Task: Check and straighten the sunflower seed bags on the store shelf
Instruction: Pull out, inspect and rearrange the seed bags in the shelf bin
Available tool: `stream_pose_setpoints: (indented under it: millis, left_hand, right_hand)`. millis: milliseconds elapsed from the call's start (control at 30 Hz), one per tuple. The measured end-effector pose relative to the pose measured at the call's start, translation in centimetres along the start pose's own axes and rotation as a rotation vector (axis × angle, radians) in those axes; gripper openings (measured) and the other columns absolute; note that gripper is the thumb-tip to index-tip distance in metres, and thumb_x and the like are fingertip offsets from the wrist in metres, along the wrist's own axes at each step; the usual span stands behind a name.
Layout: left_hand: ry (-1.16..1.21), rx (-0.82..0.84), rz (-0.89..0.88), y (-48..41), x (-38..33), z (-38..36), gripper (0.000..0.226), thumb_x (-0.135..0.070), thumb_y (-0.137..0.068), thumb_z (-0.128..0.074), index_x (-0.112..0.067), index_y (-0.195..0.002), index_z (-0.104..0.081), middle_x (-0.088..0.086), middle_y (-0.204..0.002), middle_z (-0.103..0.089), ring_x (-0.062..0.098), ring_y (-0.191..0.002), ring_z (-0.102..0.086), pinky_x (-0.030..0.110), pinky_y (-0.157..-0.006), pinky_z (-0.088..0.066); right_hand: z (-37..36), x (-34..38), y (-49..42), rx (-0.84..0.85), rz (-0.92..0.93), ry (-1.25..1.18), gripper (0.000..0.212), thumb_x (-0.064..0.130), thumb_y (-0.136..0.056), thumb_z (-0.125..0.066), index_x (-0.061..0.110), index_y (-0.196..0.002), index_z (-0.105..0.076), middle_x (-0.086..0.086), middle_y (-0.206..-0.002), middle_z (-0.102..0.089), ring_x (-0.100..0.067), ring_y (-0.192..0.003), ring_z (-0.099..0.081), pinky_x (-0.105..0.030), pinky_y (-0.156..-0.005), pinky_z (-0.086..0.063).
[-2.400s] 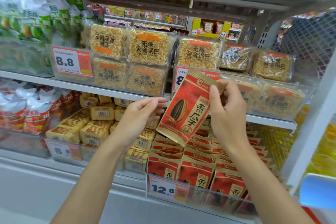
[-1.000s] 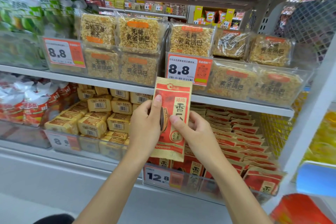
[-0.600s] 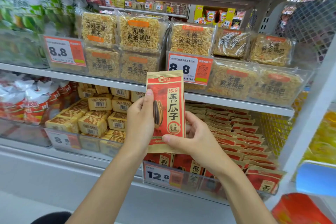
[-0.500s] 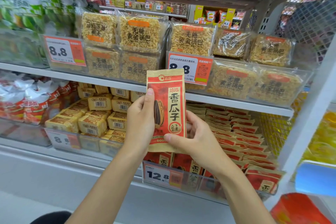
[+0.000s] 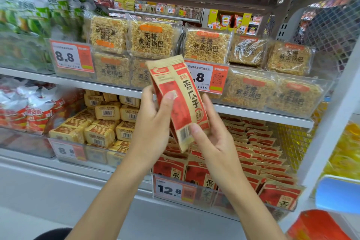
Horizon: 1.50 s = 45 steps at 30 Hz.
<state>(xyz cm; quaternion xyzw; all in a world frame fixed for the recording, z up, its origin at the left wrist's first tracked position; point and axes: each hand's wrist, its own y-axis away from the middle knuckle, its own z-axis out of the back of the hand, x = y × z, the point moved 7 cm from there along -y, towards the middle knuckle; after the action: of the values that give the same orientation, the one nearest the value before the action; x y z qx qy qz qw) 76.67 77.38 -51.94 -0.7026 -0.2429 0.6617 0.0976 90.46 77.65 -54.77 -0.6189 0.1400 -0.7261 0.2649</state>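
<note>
Sunflower seed bags (image 5: pixel 261 154) stocked in rows on lower level, behind clear shelf front (image 5: pixel 222 198). Held bag (image 5: pixel 180 101) raised above them, before upper shelf (image 5: pixel 263 116), top leaning left (side fold turned to camera). Left hand (image 5: pixel 153 122) grips its left edge, thumb on face; right hand (image 5: pixel 214 140) pinches bottom corner. Price tag (image 5: pixel 169 189) reads 12.8.

A red-and-tan sunflower seed bag (image 5: pixel 186 93) is held tilted, back partly shown, above overlapping rows of matching bags (image 5: pixel 261 149)

bags (image 5: pixel 261 154) packed tight, clear lip (image 5: pixel 243 198) (front)
</note>
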Motion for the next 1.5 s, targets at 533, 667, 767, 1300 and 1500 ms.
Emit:
stream_pose_setpoints:
  millis: [533,667,767,1300,1500]
  left_hand:
    - [-0.126,0.133,0.107,-0.6,4.3,-0.8,0.034,-0.035,-0.104,-0.04,-0.014,-0.106,-0.066,0.005,-0.094,-0.076,0.019,-0.083,-0.073,0.035,-0.071,-0.06]
    - [-0.138,0.177,0.093,-0.6,4.5,-1.4,0.034,-0.035,-0.103,-0.042,-0.012,-0.108,-0.066,0.007,-0.098,-0.075,0.023,-0.088,-0.073,0.047,-0.08,-0.059]
    - [-0.129,0.206,0.087,-0.5,4.5,-1.5,0.036,-0.039,-0.1,-0.043,-0.011,-0.108,-0.065,0.009,-0.099,-0.075,0.025,-0.089,-0.073,0.05,-0.082,-0.058]
    - [-0.509,0.083,-0.214,0.6,1.7,-1.3,0.027,-0.046,-0.098,-0.052,-0.033,-0.117,-0.067,-0.016,-0.096,-0.073,0.003,-0.084,-0.069,0.033,-0.069,-0.058]
    - [-0.643,0.483,-0.361,2.7,0.2,-5.4,0.053,-0.039,-0.083,-0.07,-0.053,-0.131,-0.052,-0.039,-0.129,-0.052,-0.008,-0.125,-0.042,0.011,-0.095,-0.041]
  right_hand:
    - [0.0,-1.9,0.2,0.079,-0.222,-0.128,0.036,0.05,-0.09,-0.051,0.034,-0.123,-0.056,0.016,-0.113,-0.07,-0.004,-0.102,-0.068,-0.024,-0.083,-0.056]
    - [0.5,-1.8,-0.1,0.015,-0.195,-0.123,0.031,0.04,-0.095,-0.047,0.028,-0.12,-0.058,0.01,-0.109,-0.073,-0.009,-0.097,-0.071,-0.025,-0.078,-0.057]
    - [0.6,-1.9,-0.1,0.018,-0.187,-0.123,0.031,0.04,-0.092,-0.049,0.027,-0.119,-0.059,0.009,-0.109,-0.073,-0.01,-0.098,-0.071,-0.027,-0.079,-0.058]
    - [3.5,-0.7,-0.7,-0.218,-0.12,0.028,0.019,0.038,-0.095,-0.058,0.037,-0.113,-0.062,0.014,-0.098,-0.072,-0.001,-0.085,-0.068,-0.017,-0.062,-0.051]
    - [3.8,-0.8,-0.5,-0.235,-0.225,-0.268,0.038,0.041,-0.069,-0.08,0.026,-0.101,-0.066,0.011,-0.087,-0.074,-0.005,-0.086,-0.07,-0.03,-0.083,-0.051]
